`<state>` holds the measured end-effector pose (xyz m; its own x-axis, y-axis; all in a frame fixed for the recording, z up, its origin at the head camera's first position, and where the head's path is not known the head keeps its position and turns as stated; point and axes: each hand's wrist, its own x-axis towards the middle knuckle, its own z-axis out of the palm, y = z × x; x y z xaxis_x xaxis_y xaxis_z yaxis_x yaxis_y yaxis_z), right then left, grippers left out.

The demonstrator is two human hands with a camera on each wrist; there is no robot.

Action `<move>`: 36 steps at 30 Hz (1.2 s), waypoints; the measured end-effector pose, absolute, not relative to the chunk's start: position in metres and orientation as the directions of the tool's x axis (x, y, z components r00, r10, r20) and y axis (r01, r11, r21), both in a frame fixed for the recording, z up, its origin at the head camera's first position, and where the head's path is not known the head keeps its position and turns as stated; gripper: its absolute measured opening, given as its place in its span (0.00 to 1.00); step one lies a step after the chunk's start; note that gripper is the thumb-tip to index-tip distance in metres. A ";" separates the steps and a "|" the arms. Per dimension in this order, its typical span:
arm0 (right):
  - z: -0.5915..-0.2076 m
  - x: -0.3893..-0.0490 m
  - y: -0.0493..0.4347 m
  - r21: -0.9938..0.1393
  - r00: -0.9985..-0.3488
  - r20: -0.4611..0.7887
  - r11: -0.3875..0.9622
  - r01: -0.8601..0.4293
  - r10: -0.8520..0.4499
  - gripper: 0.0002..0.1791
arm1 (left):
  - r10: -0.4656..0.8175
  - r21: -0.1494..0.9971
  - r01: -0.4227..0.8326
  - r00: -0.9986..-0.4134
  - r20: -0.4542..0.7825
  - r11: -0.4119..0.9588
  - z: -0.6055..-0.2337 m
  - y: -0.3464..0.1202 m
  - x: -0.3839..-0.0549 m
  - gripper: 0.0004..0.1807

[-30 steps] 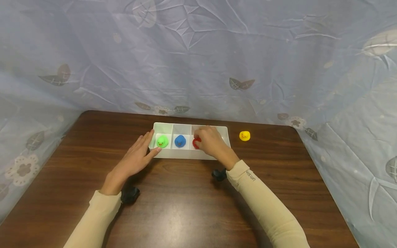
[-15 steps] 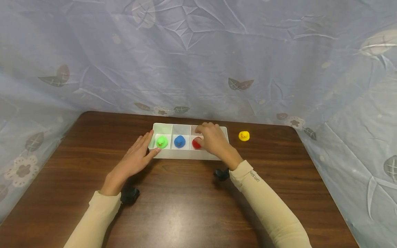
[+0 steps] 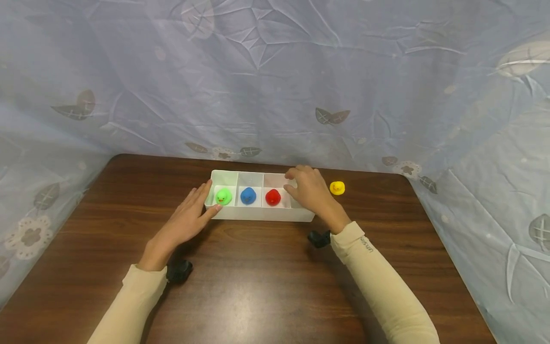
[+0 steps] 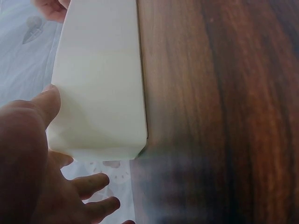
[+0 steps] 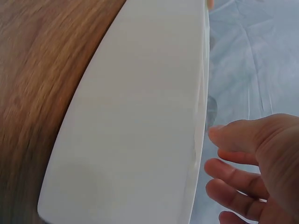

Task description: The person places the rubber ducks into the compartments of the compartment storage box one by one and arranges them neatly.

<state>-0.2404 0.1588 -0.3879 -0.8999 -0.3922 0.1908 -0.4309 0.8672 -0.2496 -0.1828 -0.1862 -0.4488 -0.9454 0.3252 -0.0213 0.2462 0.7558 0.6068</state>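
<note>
A white box with a row of compartments (image 3: 262,214) stands on the table. Its left compartment holds a green rubber duck (image 3: 223,196), then comes a blue duck (image 3: 248,195), then a red duck (image 3: 273,197). My left hand (image 3: 186,224) rests against the box's left end, fingers straight along the side and thumb at the front rim. Over the rightmost compartment is my right hand (image 3: 312,192), fingers loosely bent and holding nothing; it hides much of that compartment. In the right wrist view, the thumb (image 5: 233,134) and fingers stand apart beside the rim.
A yellow duck (image 3: 337,188) sits on the brown wooden table (image 3: 240,286), right of the box. Patterned grey-blue cloth (image 3: 275,86) hangs behind the table and along both sides. A black wrist camera (image 3: 319,239) shows at the right sleeve, another wrist camera (image 3: 179,271) at the left.
My right hand has let go of the red duck and moved right, above the last compartment. The red duck now sits fully visible in the third compartment. The left hand has stayed put.
</note>
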 end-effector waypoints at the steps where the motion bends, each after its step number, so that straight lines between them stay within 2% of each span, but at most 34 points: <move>1: -0.388 -0.240 0.162 -0.251 -0.901 0.194 0.868 -0.429 -0.389 0.15 | 0.324 0.607 0.244 -0.946 -0.023 0.756 -0.449 -0.186 -0.183 0.48; 19: -0.380 -0.241 0.204 -0.285 -0.905 0.271 0.871 -0.400 -0.327 0.15 | 0.334 0.606 0.255 -0.942 -0.019 0.753 -0.449 -0.187 -0.184 0.48; 26: -0.380 -0.239 0.228 -0.338 -0.935 0.240 0.880 -0.333 -0.262 0.15 | 0.324 0.609 0.236 -0.945 -0.036 0.757 -0.450 -0.186 -0.184 0.48; 36: -0.390 -0.238 0.260 -0.320 -0.958 0.192 0.909 -0.267 -0.214 0.17 | 0.333 0.605 0.250 -0.942 -0.027 0.756 -0.448 -0.186 -0.184 0.48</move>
